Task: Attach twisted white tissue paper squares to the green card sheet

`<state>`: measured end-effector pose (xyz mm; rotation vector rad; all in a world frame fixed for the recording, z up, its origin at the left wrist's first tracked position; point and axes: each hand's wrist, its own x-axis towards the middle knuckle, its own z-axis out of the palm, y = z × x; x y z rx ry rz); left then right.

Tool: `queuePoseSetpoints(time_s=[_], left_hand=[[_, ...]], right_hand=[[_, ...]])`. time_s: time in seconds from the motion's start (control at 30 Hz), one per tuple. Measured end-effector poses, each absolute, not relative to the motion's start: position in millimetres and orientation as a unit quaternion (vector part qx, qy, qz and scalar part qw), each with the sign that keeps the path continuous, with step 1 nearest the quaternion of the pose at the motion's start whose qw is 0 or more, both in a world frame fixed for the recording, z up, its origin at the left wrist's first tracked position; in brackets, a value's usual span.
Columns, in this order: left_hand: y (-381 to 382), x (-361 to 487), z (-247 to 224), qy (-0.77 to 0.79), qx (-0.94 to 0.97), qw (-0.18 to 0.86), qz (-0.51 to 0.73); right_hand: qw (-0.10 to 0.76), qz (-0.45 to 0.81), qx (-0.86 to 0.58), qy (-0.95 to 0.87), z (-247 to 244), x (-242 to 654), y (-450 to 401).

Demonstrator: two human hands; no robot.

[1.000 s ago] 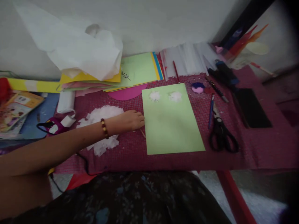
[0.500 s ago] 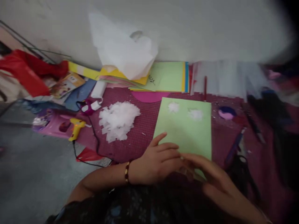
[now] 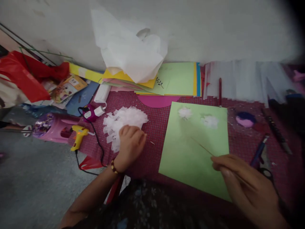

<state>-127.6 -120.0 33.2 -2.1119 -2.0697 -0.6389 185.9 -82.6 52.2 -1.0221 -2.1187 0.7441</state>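
My right hand (image 3: 247, 184) pinches a thin wooden stick (image 3: 202, 147), which slants up and left over a sheet of light green paper (image 3: 188, 159). Near the top of that sheet sit two fluffy white tufts, a left tuft (image 3: 185, 112) and a right tuft (image 3: 209, 121). At the near edge of a pile of small white paper squares (image 3: 126, 116) is my left hand (image 3: 132, 143), its fingers curled in. Whatever its fingertips may hold is hidden.
A yellow glue gun (image 3: 79, 136) rests on a pink holder (image 3: 54, 127) at left, its cord trailing nearby. Coloured paper (image 3: 178, 76) and crumpled white paper (image 3: 133, 54) lie behind. On the right are a blue-handled tool (image 3: 258, 151), black scissors (image 3: 266, 173) and a pink-and-blue blob (image 3: 245, 119).
My hands have moved apart from over the green sheet. The left one has gone to the white pile; the right has moved right, and the stick in it now shows.
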Motion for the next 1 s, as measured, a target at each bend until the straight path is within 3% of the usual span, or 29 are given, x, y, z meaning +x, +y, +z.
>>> queuePoseSetpoints(time_s=[0.1, 0.33, 0.47, 0.6, 0.73, 0.83, 1.0], left_hand=[[-110.1, -149.6, 27.5, -0.739, -0.641, 0.103, -0.179], [-89.4, -138.5, 17.3, -0.747, -0.638, 0.093, -0.163], [-88.8, -148.3, 27.6, -0.749, -0.620, 0.081, -0.220], [-100.8, -161.8, 56.0, -0.756, -0.523, -0.054, -0.389], [-111.7, -163.9, 79.0, -0.682, -0.372, -0.292, -0.558], [-111.4, -159.4, 80.4, -0.619, -0.308, -0.410, -0.595], [-96.6, -139.1, 63.1, -0.596, -0.313, -0.481, -0.561]], right_hand=[[0.341, 0.295, -0.409, -0.794, 51.6, 185.0, -78.9], [0.332, 0.329, -0.371, -0.802, 35.7, 188.4, -72.2], [0.333, 0.339, -0.376, -0.795, 34.4, 193.1, -70.0], [0.336, 0.343, -0.377, -0.792, 37.2, 193.2, -68.9], [0.342, 0.351, -0.383, -0.783, 38.8, 191.4, -70.3], [0.352, 0.373, -0.396, -0.762, 38.0, 190.1, -72.5], [0.367, 0.391, -0.401, -0.743, 29.0, 190.8, -73.0]])
